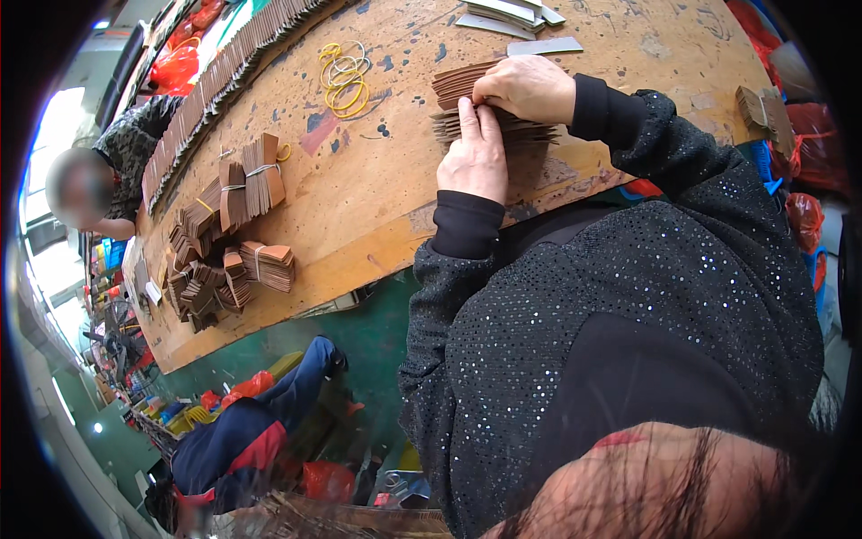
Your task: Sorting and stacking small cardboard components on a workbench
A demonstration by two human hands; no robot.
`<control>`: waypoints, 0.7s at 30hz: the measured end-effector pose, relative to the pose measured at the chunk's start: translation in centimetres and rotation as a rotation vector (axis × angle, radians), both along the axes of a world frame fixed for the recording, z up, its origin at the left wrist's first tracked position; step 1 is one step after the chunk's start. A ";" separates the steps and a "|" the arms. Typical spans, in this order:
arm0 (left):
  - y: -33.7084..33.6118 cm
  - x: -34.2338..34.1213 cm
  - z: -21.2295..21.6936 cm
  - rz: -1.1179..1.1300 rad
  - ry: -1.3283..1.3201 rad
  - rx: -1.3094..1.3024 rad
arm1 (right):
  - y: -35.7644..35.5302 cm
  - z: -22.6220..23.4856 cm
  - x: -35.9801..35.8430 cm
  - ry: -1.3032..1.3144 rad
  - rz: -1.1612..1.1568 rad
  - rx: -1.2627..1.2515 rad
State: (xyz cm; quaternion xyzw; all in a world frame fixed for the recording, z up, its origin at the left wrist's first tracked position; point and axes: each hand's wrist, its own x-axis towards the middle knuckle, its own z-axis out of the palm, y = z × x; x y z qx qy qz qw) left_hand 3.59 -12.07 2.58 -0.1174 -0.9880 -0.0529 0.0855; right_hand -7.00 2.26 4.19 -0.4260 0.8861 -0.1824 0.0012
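Where both hands (476, 166) (532, 87) converge, brown pieces (454, 87) seem pinched

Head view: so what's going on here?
The person's left grip and right grip are both at a stack of thin brown pieces on the wooden table. Loose yellow and white bands lie left of it, with banded brown bundles farther left.
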 end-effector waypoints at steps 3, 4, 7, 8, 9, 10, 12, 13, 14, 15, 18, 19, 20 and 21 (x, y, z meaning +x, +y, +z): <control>-0.2 -0.1 -0.2 -0.014 -0.012 0.037 | 0.4 -0.6 -0.3 0.006 0.037 -0.084; -0.3 -0.1 -0.1 -0.014 -0.013 0.034 | 0.5 -0.6 -0.3 0.027 0.082 -0.156; -0.5 -0.2 0.3 -0.025 -0.061 0.055 | 1.7 0.4 -0.7 -0.020 -0.059 -0.393; -0.6 -0.3 0.6 -0.020 -0.115 0.062 | 2.0 1.2 -0.6 -0.021 -0.055 -0.396; -0.8 -0.3 0.8 -0.015 -0.168 0.069 | 2.5 2.2 -0.3 -0.408 -0.238 -0.402; -0.8 -0.5 0.8 -0.021 -0.166 0.069 | 3.2 3.0 -0.2 -0.792 -0.429 -0.395; -0.9 -0.5 0.7 -0.054 -0.151 0.107 | 5.1 3.1 -0.9 -0.879 -0.425 -0.321; -0.8 -0.6 0.8 -0.060 -0.150 0.108 | 6.0 3.1 -1.0 -0.965 -0.434 -0.340; -0.7 -0.7 0.9 -0.062 -0.163 0.099 | 6.9 3.1 -1.0 -1.051 -0.442 -0.359; -0.7 -0.8 1.0 -0.063 -0.175 0.091 | 7.9 3.4 -1.0 -1.079 -0.374 -0.387; -0.9 -0.9 1.2 -0.059 -0.207 0.071 | 9.2 1.5 -1.8 -0.909 -0.242 -0.175; -0.9 -0.9 1.2 -0.061 -0.205 0.071 | 9.4 1.1 -1.5 -0.800 -0.210 -0.218; -0.9 -0.8 1.1 -0.061 -0.192 0.066 | 9.6 0.7 -1.5 -0.799 -0.211 -0.218; -0.9 -0.8 1.0 -0.059 -0.179 0.061 | 9.8 0.3 -1.7 -0.560 -0.143 -0.210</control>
